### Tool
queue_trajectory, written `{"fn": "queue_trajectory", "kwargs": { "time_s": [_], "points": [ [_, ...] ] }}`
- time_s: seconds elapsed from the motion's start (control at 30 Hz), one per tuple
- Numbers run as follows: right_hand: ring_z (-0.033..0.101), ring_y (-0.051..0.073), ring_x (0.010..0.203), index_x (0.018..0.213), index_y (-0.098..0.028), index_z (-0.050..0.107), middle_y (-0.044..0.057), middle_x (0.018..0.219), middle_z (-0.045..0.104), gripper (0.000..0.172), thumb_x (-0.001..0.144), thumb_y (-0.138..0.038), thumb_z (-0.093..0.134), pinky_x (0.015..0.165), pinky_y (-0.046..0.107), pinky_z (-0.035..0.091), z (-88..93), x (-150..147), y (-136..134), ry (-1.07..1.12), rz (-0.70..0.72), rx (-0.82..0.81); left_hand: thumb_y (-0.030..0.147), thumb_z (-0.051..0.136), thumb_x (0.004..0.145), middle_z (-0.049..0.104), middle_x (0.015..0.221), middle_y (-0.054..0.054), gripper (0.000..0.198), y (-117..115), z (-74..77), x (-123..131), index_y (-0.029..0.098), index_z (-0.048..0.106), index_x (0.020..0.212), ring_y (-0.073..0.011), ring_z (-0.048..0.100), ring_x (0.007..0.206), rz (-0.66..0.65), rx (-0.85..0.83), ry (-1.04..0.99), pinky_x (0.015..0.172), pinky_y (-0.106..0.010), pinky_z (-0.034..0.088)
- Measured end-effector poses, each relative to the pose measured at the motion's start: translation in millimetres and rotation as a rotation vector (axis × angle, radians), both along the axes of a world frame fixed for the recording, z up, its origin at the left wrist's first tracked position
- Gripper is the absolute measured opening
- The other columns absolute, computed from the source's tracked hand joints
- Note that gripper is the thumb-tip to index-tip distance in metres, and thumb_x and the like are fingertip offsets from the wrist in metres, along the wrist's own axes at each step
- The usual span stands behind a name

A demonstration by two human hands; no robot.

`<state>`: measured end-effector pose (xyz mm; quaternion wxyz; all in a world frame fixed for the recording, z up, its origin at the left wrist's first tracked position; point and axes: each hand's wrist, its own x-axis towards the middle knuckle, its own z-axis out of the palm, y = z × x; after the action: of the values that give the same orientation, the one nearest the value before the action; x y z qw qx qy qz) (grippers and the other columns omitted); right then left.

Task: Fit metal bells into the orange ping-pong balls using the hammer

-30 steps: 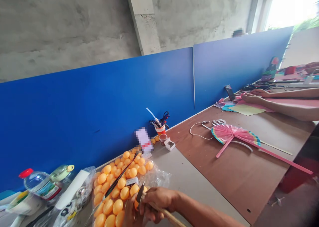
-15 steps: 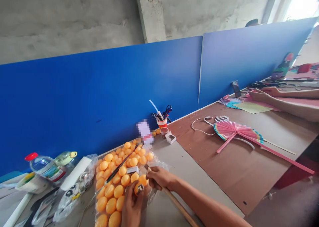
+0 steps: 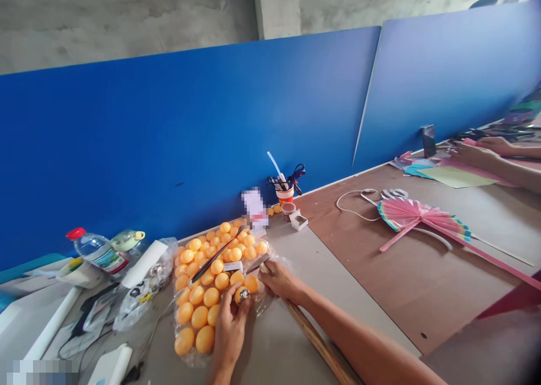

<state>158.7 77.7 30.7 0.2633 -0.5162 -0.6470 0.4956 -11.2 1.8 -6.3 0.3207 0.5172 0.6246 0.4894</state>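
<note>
Blue partition (image 3: 169, 137) behind, blade (image 3: 257, 263) and orange ball (image 3: 242, 296) apart

Our left hand (image 3: 231, 323) pinches the orange ball, silvery patch showing, beside the bagged balls (image 3: 200, 317). Our right hand (image 3: 279, 280) curls its fingers around the blade; a wooden stick (image 3: 316, 340) extends below, perhaps its handle. 1 second ago, blade and ball were close together; now they are separated, so we judge that cutting has paused.

- Flat grey-and-brown tabletop (image 3: 359, 261), bearing:
- Clear plastic bag of round orange balls (image 3: 194, 355)
- Pleated pink fan with blue-and-yellow edging (image 3: 416, 211)
- Small open white cardboard box (image 3: 300, 222)
</note>
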Motion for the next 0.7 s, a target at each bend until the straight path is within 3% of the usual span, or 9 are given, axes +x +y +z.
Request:
{"fn": "queue_trajectory", "kwargs": {
  "time_s": [0.2, 0.43, 0.7],
  "points": [
    [0.056, 0.014, 0.076, 0.085, -0.017, 0.059, 0.003, 0.085, 0.065, 0.009, 0.079, -0.015, 0.053, 0.063, 0.022, 0.034, -3.0, 0.8, 3.5, -0.172, -0.030, 0.182, 0.054, 0.063, 0.078, 0.069, 0.118, -0.012, 0.052, 1.2, -2.7, -0.9, 0.019, 0.061, 0.116, -0.0284, 0.065, 0.109, 0.000, -0.014, 0.001, 0.094, -0.042, 0.053],
    [0.053, 0.013, 0.070, 0.081, -0.017, 0.058, 0.003, 0.080, 0.064, 0.005, 0.078, -0.016, 0.053, 0.060, 0.022, 0.030, -8.2, -1.5, 3.5, -0.274, -0.025, 0.176, 0.052, 0.066, 0.077, 0.070, 0.114, -0.011, 0.055, 2.3, -7.4, -2.2, 0.018, 0.061, 0.120, -0.0256, 0.067, 0.102, -0.011, 0.001, -0.064, 0.088, -0.037, 0.056],
    [0.056, 0.016, 0.074, 0.093, -0.017, 0.058, 0.006, 0.085, 0.065, 0.015, 0.079, -0.016, 0.053, 0.062, 0.023, 0.032, -14.6, -3.6, -0.9, -0.299, -0.038, 0.184, 0.052, 0.067, 0.076, 0.070, 0.112, -0.012, 0.056, 3.1, -6.2, -1.5, 0.018, 0.061, 0.119, -0.0246, 0.067, 0.100, -0.014, -0.003, -0.063, 0.090, -0.037, 0.055]
  ]
}}
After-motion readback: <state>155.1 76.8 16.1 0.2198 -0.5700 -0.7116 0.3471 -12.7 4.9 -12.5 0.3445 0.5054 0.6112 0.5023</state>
